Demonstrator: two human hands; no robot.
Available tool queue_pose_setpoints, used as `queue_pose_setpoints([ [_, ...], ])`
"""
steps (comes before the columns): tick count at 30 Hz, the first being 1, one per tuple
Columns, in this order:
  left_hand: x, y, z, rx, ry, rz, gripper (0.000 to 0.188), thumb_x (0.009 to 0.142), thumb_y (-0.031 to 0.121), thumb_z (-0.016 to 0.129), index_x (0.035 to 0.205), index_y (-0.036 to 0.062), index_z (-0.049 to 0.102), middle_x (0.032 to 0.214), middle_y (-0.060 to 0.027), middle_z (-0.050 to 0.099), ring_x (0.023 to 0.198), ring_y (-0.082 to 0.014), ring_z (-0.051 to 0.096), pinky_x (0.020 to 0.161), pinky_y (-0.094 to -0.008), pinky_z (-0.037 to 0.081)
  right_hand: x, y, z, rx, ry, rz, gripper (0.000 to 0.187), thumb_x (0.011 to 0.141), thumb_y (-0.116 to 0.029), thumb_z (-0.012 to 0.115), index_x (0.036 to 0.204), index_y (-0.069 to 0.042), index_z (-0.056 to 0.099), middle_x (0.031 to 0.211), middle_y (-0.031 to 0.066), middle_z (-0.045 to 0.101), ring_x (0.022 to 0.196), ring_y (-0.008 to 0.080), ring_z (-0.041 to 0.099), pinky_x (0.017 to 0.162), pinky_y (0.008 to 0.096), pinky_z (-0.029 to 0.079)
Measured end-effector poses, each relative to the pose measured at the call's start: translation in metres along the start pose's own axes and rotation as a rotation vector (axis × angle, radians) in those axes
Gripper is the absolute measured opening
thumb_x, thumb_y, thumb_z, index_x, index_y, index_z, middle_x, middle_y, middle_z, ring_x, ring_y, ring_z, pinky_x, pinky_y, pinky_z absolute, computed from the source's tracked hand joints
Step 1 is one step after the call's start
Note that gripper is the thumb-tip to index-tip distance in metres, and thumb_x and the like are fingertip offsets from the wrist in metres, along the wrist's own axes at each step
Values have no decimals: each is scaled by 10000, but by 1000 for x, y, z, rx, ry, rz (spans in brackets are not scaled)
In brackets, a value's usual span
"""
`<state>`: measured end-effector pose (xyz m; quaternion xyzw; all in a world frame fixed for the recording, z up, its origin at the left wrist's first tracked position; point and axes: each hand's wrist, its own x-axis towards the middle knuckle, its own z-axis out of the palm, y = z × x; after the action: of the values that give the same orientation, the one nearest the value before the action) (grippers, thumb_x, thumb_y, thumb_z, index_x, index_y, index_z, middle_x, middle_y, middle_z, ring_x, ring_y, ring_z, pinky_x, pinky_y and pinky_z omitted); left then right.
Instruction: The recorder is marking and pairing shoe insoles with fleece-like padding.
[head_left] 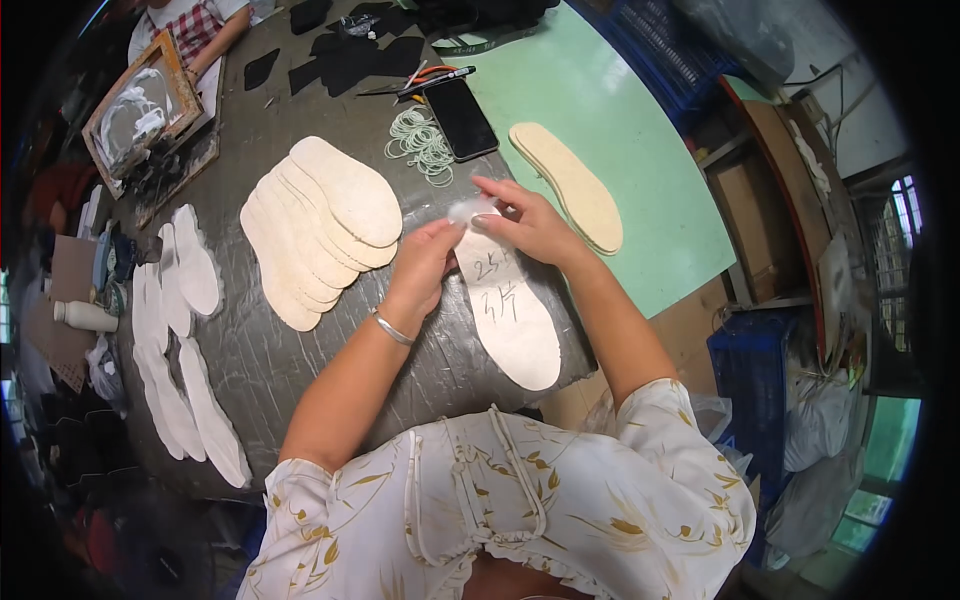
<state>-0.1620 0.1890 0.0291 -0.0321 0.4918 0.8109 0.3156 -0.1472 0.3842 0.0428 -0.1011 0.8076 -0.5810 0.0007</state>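
A white insole (520, 345) with dark handwriting lies at the near edge of the dark table, its upper end under my hands. Over that end is a small whitish, wispy piece (472, 209), blurred, its material unclear. My left hand (428, 258), with a silver bangle at the wrist, pinches it from the left. From the right, my right hand (522, 222) closes thumb and fingers on it, one finger raised. A fanned stack of cream insoles (318, 225) lies left of my hands. To the right, a small pile of cream insoles (572, 188) rests on the green surface.
Beyond my hands lie a black phone (461, 119), pale green cord loops (420, 145) and orange-handled scissors (428, 75). White insole-shaped pieces (190, 400) spread along the left. Black scraps (345, 60) and a wooden frame (143, 108) sit farther off, near another person (205, 30).
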Motion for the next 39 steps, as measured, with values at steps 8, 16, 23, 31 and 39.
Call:
queue_pose_setpoints([
  [8, 3, -3, 4, 198, 30, 111, 211, 936, 174, 648, 979, -30, 678, 887, -30, 685, 735, -81, 606, 666, -230, 483, 14, -2, 15, -228, 285, -38, 228, 855, -227, 695, 843, -1, 724, 687, 105, 631, 587, 194, 566, 579, 320, 456],
  [16, 11, -10, 9, 130, 122, 52, 271, 931, 182, 637, 1023, -70, 671, 912, -53, 681, 775, -96, 606, 682, -231, 474, 8, 18, -7, 180, 64, 291, 376, 990, -336, 523, 1085, -2, 668, 931, 36, 665, 835, 90, 594, 737, 257, 484],
  [23, 27, -17, -37, 0, 199, 94, 221, 957, 246, 586, 1059, 50, 592, 908, 9, 645, 759, -76, 575, 655, -230, 453, -60, 74, -68, 17, 434, 262, 652, 948, -381, 579, 1417, 35, 398, 1296, 207, 564, 1126, 248, 595, 950, 347, 490],
  [31, -11, -27, -22, 165, 328, 127, 651, 960, 250, 576, 1455, -35, 263, 1215, -108, 550, 1017, -147, 544, 857, -286, 469, -19, 105, -146, -522, 90, 808, 696, 679, -452, 791, 1109, 65, 611, 1022, 137, 662, 872, 202, 635, 810, 319, 526],
  [39, -79, -43, -32, 102, 344, 79, 578, 945, 193, 591, 1419, -2, 323, 1281, -115, 500, 1045, -174, 563, 863, -300, 477, -33, 54, -154, 349, 461, 467, 245, 923, -282, 629, 1012, -58, 587, 837, 23, 625, 707, 122, 598, 635, 298, 508],
])
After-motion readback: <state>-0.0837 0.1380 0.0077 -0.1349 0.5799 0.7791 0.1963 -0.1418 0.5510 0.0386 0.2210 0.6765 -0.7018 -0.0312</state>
